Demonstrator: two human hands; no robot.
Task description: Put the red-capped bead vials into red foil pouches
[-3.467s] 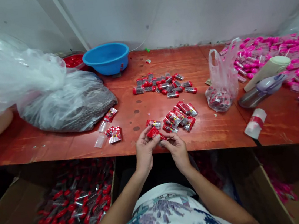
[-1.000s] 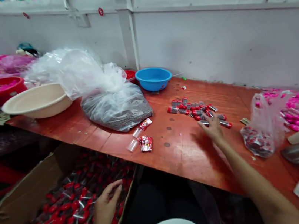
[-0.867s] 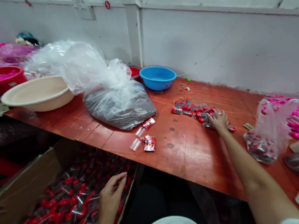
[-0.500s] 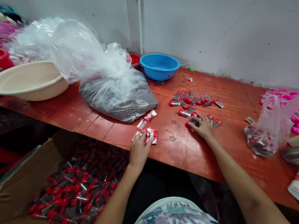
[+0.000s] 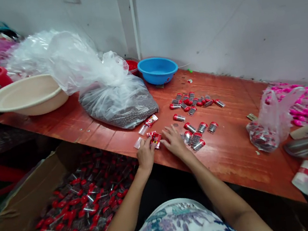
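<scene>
In the head view, my left hand (image 5: 146, 154) is at the table's front edge, its fingers closed on a small clear wrapper with a red printed end (image 5: 155, 139). My right hand (image 5: 174, 143) is just right of it, fingers apart and stretched toward the red print, holding nothing visible. Another such wrapper (image 5: 151, 121) lies behind them. Right of my right hand is a loose group of small clear bottles with red caps and dark contents (image 5: 195, 139). A larger cluster of the same bottles (image 5: 192, 101) lies farther back.
A clear plastic bag of dark grains (image 5: 120, 103) stands left of the bottles. Behind are a blue basin (image 5: 159, 77) and a cream basin (image 5: 31, 107). Lower left, a cardboard box (image 5: 20, 228) holds many red-capped bottles. Pink-capped pieces (image 5: 305, 104) and a small bag (image 5: 263, 134) sit right.
My right hand has moved left from the bottles to beside the wrapper. Several bottles now lie nearer the front edge. My left hand stays at the wrapper. The camera view has shifted slightly.
</scene>
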